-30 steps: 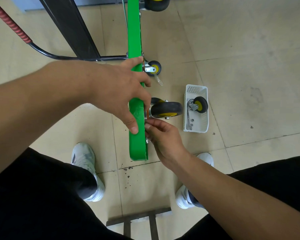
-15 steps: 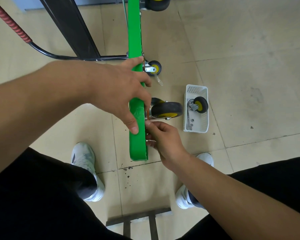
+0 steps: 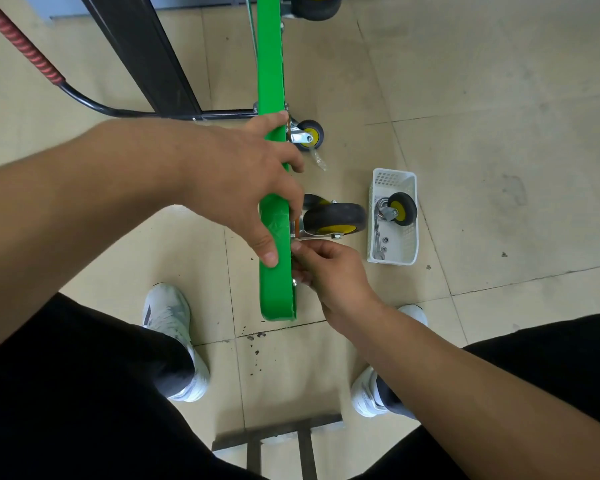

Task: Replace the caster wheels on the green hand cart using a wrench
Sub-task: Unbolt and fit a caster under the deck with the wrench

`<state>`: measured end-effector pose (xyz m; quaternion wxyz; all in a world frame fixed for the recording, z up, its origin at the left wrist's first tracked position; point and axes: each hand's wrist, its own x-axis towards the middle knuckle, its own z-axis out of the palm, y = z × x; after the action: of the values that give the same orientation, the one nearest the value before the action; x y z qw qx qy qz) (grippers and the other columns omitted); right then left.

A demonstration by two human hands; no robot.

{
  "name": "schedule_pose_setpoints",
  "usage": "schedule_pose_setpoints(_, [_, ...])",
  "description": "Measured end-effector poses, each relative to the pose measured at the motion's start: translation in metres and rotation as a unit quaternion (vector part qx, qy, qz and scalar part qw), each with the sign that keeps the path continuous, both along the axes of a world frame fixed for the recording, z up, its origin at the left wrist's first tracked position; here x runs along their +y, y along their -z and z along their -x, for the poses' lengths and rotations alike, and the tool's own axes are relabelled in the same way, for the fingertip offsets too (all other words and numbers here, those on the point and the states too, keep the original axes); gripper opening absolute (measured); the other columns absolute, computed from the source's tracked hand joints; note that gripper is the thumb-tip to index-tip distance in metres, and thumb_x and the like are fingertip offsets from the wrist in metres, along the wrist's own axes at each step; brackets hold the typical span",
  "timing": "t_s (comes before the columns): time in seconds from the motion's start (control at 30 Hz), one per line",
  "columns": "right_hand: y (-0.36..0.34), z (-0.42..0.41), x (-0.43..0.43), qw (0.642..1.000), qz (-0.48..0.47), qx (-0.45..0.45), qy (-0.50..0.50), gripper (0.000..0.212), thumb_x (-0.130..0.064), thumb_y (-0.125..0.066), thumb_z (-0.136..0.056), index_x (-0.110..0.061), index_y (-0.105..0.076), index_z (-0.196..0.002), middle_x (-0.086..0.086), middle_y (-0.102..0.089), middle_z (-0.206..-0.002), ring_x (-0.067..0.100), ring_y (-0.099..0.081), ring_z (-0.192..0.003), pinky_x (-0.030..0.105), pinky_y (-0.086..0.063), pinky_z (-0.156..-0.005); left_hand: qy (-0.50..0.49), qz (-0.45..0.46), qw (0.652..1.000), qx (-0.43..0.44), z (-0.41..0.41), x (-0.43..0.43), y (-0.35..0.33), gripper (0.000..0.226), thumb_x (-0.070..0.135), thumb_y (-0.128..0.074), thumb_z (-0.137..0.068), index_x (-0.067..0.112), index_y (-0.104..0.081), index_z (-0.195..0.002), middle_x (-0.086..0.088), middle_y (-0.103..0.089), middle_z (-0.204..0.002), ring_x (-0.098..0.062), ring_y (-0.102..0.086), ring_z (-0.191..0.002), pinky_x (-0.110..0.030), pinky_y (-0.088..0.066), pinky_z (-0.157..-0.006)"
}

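The green hand cart stands on its edge on the floor, deck seen edge-on. My left hand grips the deck's top edge, fingers over both sides. A big black-and-yellow caster wheel sticks out to the right of the deck on a metal bracket. My right hand is just below that bracket, fingertips pinched at a small fastener against the deck; the fastener itself is mostly hidden. A small caster is mounted farther along the deck. A wrench lies in the white basket.
The basket also holds a loose small caster and a nut or two. The cart's black handle with its red grip curves off to the left. Another large wheel is at the top edge. My feet flank the cart's near end.
My right hand's fingertips shifted slightly at the fastener beside the deck, staying under the bracket. My left hand and the cart have not moved.
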<state>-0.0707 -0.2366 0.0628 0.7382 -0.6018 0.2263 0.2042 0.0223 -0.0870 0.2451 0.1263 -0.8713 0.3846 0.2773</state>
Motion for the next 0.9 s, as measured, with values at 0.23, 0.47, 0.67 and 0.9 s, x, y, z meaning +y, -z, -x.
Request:
schedule_pose_setpoints(0.23, [0.001, -0.001, -0.001, 0.999, -0.036, 0.007, 0.015, 0.010, -0.009, -0.070, -0.095, -0.005, -0.078, -0.101, 0.023, -0.072, -0.111, 0.030, -0.064, -0.092, 0.043, -0.058, -0.092, 0.009, -0.005, 1.000, -0.005, -0.001, 0.000, 0.001, 0.082, 0.091, -0.030, -0.056, 0.058, -0.045, -0.129, 0.010, -0.020, -0.156, -0.018, 0.009, -0.148, -0.028, 0.026, -0.101])
schedule_pose_setpoints(0.47, [0.002, 0.007, 0.005, 0.997, 0.005, -0.056, 0.043, 0.015, -0.004, -0.068, -0.096, -0.005, -0.076, -0.108, 0.013, -0.077, -0.105, 0.031, -0.071, -0.099, 0.049, -0.058, -0.097, 0.006, -0.003, 1.000, -0.003, -0.001, 0.000, 0.001, 0.082, 0.091, -0.032, -0.055, 0.058, -0.046, -0.129, 0.011, -0.020, -0.156, -0.017, 0.010, -0.148, -0.029, 0.026, -0.101])
schedule_pose_setpoints(0.67, [0.005, 0.014, 0.005, 0.988, 0.089, -0.124, 0.031, 0.014, -0.009, -0.069, -0.097, -0.009, -0.074, -0.111, 0.003, -0.078, -0.101, 0.022, -0.074, -0.096, 0.038, -0.061, -0.089, 0.002, -0.003, 1.000, -0.002, -0.001, 0.000, 0.002, 0.082, 0.091, -0.034, -0.056, 0.057, -0.045, -0.130, 0.011, -0.020, -0.156, -0.016, 0.012, -0.146, -0.026, 0.025, -0.100])
schedule_pose_setpoints(0.9, [0.001, 0.010, 0.006, 0.998, 0.061, 0.021, 0.022, 0.032, -0.038, -0.069, -0.097, -0.007, -0.075, -0.099, 0.009, -0.075, -0.090, 0.016, -0.067, -0.075, 0.033, -0.057, -0.067, 0.000, -0.003, 1.000, -0.006, -0.001, 0.001, 0.002, 0.084, 0.092, -0.030, -0.054, 0.058, -0.045, -0.129, 0.012, -0.019, -0.157, -0.025, 0.015, -0.149, -0.030, 0.021, -0.104])
